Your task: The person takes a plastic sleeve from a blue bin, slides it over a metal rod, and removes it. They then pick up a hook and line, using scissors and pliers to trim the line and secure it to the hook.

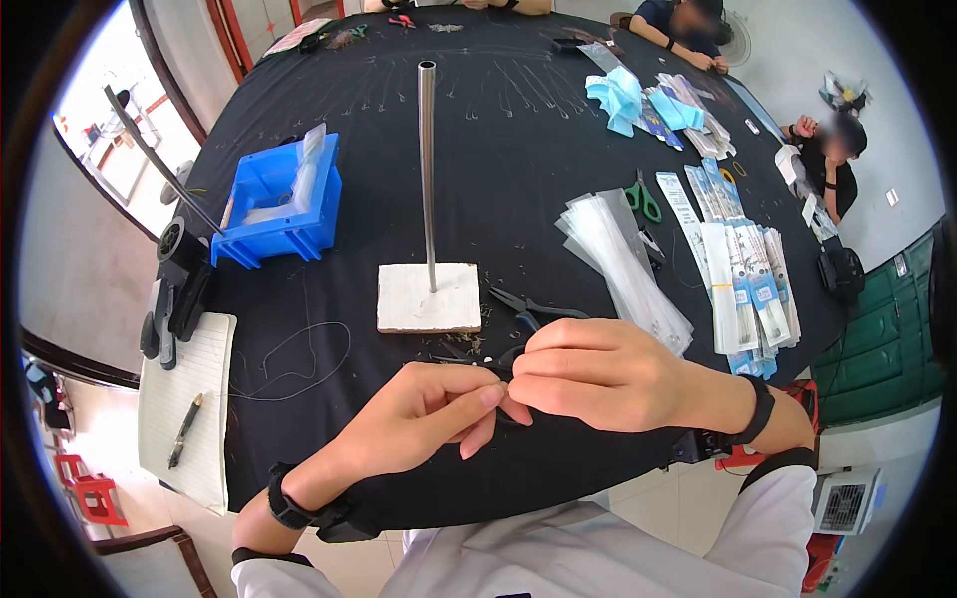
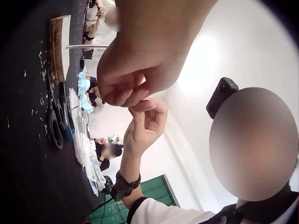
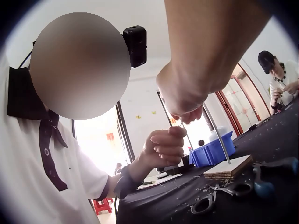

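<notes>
In the head view both hands meet over the near part of the table, fingertips together. My left hand point(image 1: 419, 414) pinches with thumb and index finger, its other fingers curled below. My right hand point(image 1: 603, 374) comes in from the right, fingers bent and tips against the left thumb. Whatever they pinch is thin and mostly hidden; I cannot tell its kind. Beneath the hands lie black-handled scissors point(image 3: 203, 205). Beside them are pliers point(image 1: 558, 311) with dark and blue handles. Just beyond, a metal rod point(image 1: 427, 169) stands upright on a white-topped wooden block point(image 1: 399, 304).
A loop of thin line point(image 1: 348, 351) lies left, near a notebook point(image 1: 204, 364) with a pen point(image 1: 185, 431). Behind stands a blue bin point(image 1: 327, 219). Clear plastic sleeves point(image 1: 623, 269), green-handled scissors point(image 1: 645, 201) and printed packets point(image 1: 763, 284) lie right. Other people sit around the table.
</notes>
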`<move>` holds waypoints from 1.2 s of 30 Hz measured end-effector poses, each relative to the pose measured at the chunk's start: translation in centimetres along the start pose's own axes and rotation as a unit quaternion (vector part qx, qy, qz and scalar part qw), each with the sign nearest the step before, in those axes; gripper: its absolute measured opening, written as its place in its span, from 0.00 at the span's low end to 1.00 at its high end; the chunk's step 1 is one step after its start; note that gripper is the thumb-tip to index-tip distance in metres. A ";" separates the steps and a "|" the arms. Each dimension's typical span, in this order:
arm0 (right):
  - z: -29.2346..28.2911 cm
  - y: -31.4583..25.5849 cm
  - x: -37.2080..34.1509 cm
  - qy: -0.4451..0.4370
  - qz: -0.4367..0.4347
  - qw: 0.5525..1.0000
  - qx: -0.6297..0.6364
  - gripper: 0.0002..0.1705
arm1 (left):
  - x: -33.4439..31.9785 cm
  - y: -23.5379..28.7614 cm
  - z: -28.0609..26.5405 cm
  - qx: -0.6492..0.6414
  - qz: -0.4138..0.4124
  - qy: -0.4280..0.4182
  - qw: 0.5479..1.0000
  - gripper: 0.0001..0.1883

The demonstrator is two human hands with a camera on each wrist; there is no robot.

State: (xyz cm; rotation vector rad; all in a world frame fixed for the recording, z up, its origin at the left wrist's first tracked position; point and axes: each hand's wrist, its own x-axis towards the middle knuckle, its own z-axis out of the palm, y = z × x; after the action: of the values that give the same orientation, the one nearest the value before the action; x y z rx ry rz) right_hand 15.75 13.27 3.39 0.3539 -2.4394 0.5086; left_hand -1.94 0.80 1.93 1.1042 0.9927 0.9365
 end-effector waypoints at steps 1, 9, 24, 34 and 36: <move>0.0 0.0 0.0 0.001 0.003 1.000 0.002 0.13 | 0.0 -0.1 0.1 0.001 0.005 0.006 1.000 0.15; 0.2 0.6 -0.7 0.014 -0.006 1.000 -0.003 0.13 | 0.3 -0.3 0.4 0.014 0.002 0.038 0.999 0.14; 2.3 1.2 -4.3 -0.125 0.382 0.902 -0.156 0.17 | 1.1 -1.0 -0.3 0.020 0.064 0.168 0.984 0.15; 3.6 2.3 -4.7 -0.015 0.357 0.920 -0.159 0.18 | 1.7 -1.9 -0.9 -0.041 0.098 0.227 0.968 0.14; 2.7 1.9 -2.4 0.073 0.317 0.938 -0.121 0.17 | 1.7 -1.8 -0.5 -0.021 0.085 0.231 0.969 0.14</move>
State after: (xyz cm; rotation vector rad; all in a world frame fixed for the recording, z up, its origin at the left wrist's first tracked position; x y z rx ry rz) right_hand 15.53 14.12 -0.62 -0.5761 -2.3973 0.4658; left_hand -1.77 2.21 -0.21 0.9655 1.2594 1.3893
